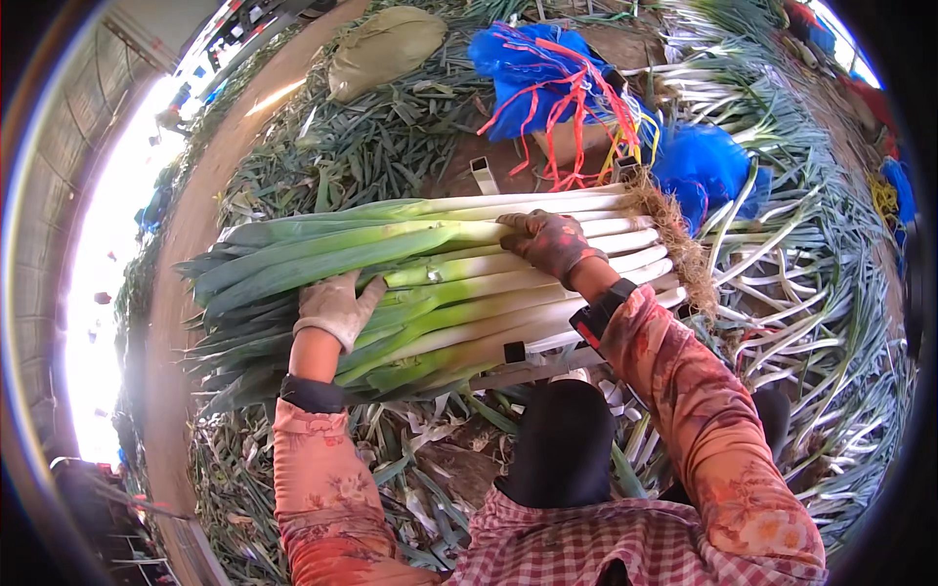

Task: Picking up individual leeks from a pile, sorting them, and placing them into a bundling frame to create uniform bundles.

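Note:
A wide bundle of leeks [547, 317] lies crosswise in front of me, green leaves to the left and white stems with brown roots to the right. My left hand [337, 308], in a pale glove, grips among the leaves, its fingertips tucked under a top leaf and its thumb apart. My right hand [555, 242], in a dark patterned glove, has its fingers curled over a leek [479, 231] on top of the bundle, where green turns white. Square metal tube ends [484, 176] of a rack stick up beside the bundle.
Beyond the bundle lie blue netting [532, 73] with red and yellow ties [576, 107] and another blue net bundle [708, 166]. Loose leeks [821, 322] cover the right side. Cut leaves [332, 156] and a tan sack [388, 51] lie at the far left.

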Demonstrator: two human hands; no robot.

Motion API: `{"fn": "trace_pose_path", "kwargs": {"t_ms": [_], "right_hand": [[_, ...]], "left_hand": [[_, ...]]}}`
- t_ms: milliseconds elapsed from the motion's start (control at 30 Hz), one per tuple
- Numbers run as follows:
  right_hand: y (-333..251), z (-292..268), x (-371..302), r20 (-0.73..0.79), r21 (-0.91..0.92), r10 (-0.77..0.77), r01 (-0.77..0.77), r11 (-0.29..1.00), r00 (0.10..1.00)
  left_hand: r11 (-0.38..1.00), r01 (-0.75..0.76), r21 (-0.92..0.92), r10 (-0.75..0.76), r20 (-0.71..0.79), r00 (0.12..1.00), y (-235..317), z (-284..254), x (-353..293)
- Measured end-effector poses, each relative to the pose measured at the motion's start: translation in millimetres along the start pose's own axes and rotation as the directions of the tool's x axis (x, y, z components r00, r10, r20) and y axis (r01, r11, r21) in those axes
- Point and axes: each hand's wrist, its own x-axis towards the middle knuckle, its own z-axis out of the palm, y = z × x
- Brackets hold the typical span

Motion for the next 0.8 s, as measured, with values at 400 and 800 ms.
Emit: {"fn": "trace_pose_path", "kwargs": {"t_ms": [400,800], "right_hand": [[-1.1,-10.5,-17.2,0.034,-0.270,-0.046,0.054,0.961,0.998],[64.5,-20.7,-30.6,-0.045,-0.334,-0.260,0.231,0.914,0.965]], "left_hand": [[0.981,0.178,0.072,-0.188,0.170,0.967,70.0,-53.6,-37.5],[0.958,-0.254,0.130,0.282,-0.291,0.914,97.8,27.3,6.2]]}}
